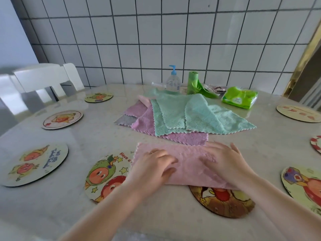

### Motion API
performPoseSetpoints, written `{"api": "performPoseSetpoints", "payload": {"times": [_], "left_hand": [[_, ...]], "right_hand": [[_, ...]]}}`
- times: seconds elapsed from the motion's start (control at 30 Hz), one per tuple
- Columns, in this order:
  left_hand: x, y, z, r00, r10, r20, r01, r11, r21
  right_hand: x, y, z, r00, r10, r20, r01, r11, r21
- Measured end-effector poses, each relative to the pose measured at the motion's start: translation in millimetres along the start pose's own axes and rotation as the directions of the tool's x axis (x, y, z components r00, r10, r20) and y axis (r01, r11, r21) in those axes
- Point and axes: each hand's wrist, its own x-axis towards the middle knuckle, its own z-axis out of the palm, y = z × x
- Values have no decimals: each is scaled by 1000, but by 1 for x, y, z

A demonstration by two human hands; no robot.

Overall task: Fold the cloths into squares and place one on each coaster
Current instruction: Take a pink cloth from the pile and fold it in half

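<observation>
A pink cloth [187,164], folded into a long rectangle, lies at the table's near middle. It overlaps a cartoon coaster [106,178] on the left and a brown coaster [224,202] on the right. My left hand [154,169] rests on the cloth's left part with fingers relaxed. My right hand [224,162] presses flat on its right part. Behind them lies a loose pile of teal cloths [199,115], purple cloths [144,122] and a grey one [125,120]. More bare coasters ring the table: left [34,166], far left [62,119], back [98,97], right [298,113], near right [304,185].
At the back by the tiled wall stand a pump bottle [172,80], a green bag roll [192,82] and a green tissue pack [239,97]. A white chair [46,79] stands at the table's far left. Another coaster [316,144] shows at the right edge.
</observation>
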Motion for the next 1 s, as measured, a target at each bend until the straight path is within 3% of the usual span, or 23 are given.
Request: {"api": "performPoseSetpoints", "payload": {"times": [0.1,0.17,0.4,0.7,0.83,1.0], "left_hand": [[-11,27,8,990,52,130,-43,997,-71],[-18,33,13,990,14,139,-7,999,-53],[-25,41,15,992,-130,-5,129,988,-87],[-20,41,21,988,-139,-67,137,990,-36],[-19,40,16,985,-143,-92,139,989,-53],[-27,40,-4,962,-230,-148,213,969,-126]], "right_hand": [[20,-21,-1,998,-56,-13,57,989,137],[35,-33,2,997,-62,43,53,981,185],[84,-38,12,995,11,98,-24,991,131],[89,-41,8,970,27,241,-56,992,115],[79,-41,4,982,-46,185,17,988,153],[70,-35,-12,994,-90,62,59,917,395]]}}
